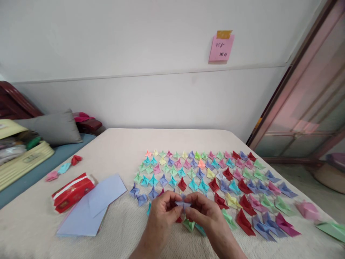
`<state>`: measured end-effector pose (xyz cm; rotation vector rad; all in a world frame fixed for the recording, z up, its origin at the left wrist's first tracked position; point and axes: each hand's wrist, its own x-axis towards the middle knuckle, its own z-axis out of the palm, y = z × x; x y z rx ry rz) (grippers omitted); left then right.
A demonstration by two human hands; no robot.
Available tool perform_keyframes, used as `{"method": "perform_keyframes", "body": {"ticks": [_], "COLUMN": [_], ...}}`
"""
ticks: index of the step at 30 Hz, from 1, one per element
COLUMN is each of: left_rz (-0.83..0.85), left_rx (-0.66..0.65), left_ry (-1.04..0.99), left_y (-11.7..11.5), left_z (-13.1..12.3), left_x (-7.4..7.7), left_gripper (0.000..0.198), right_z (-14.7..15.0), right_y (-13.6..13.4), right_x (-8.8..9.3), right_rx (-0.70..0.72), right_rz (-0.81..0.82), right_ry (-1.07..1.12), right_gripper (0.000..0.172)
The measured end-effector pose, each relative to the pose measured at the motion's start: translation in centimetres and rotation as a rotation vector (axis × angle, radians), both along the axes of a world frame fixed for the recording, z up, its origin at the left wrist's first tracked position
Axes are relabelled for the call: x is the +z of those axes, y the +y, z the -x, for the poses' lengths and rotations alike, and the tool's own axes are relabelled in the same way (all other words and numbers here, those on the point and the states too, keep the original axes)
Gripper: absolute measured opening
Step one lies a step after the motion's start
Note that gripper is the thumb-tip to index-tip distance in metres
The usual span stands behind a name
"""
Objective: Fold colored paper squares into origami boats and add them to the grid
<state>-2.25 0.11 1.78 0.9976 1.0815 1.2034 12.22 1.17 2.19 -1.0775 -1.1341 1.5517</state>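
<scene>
Between my two hands, low over the table, is a small lilac folded paper boat (183, 204). My left hand (165, 210) pinches its left end with thumb and fingers. From the other side my right hand (203, 210) grips the right end the same way. Rows of small folded paper boats in many colours spread beyond and beside my hands, such as a dark red boat (245, 218) and a cyan boat (203, 186). A green boat (189, 225) lies just below my hands, and the hands hide part of the rows.
On the left, a stack of lilac paper sheets (81, 219) lies beside a red packet (72, 191). Several crumpled-looking folded pieces, one cyan (64, 168), lie behind it. A pink folded piece (308, 210) sits near the right edge. A white wall (161, 100) stands behind the table.
</scene>
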Motion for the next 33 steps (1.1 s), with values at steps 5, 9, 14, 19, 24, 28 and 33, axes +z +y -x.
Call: {"method": "perform_keyframes", "body": {"ticks": [5,9,14,19,24,28,33], "left_rz": [-0.022,-0.028,-0.079,-0.123,-0.191,-0.203,-0.237], "left_rx": [0.003,-0.025,-0.018,0.052,0.069,0.04,0.024], "left_ry": [0.057,0.079,0.145,0.275,0.276,0.3,0.334], "left_y": [-0.2,0.1,0.1,-0.2,-0.5,-0.6,-0.4], "left_z": [0.0,0.2,0.4,0.5,0.3,0.0,0.0], "left_x": [-0.5,-1.3,-1.2,-0.3,0.2,0.1,-0.1], "left_gripper": [0.014,0.013,0.006,0.007,0.011,0.012,0.013], "right_z": [0.1,-0.1,-0.3,-0.5,-0.5,-0.5,-0.5], "right_y": [0.1,0.3,0.2,0.2,0.2,0.1,0.2], "right_x": [-0.1,0.1,-0.8,-1.7,-1.4,-1.1,-0.9], "right_rx": [-0.006,-0.017,-0.006,0.001,0.035,0.044,0.041], "right_rz": [-0.061,-0.098,-0.162,-0.326,-0.461,-0.458,-0.427], "right_ry": [-0.063,-0.102,-0.195,-0.385,-0.396,-0.366,-0.369], "right_gripper": [0.01,0.008,0.007,0.004,0.013,0.018,0.02]}}
